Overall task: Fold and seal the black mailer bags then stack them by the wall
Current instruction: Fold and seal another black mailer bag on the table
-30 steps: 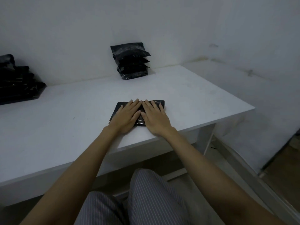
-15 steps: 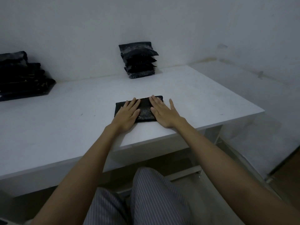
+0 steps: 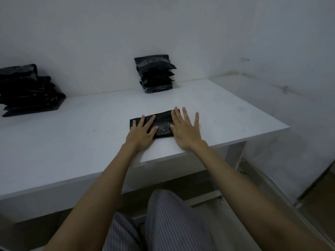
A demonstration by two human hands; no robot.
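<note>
A folded black mailer bag (image 3: 161, 124) lies flat on the white table (image 3: 72, 142) near its front edge. My left hand (image 3: 141, 133) presses on the bag's left half with straight fingers. My right hand (image 3: 184, 131) lies flat with spread fingers over the bag's right end, partly on the table beside it. A stack of folded black bags (image 3: 155, 73) stands against the back wall. A larger pile of black bags (image 3: 27, 89) sits at the far left by the wall.
The table's right edge (image 3: 282, 127) drops off toward a white side wall and floor. My striped trouser legs (image 3: 172, 223) show below the table's front edge.
My right hand has slid to the right across the bag, uncovering its middle. The left hand has stayed on the left half. The view has shifted slightly.
</note>
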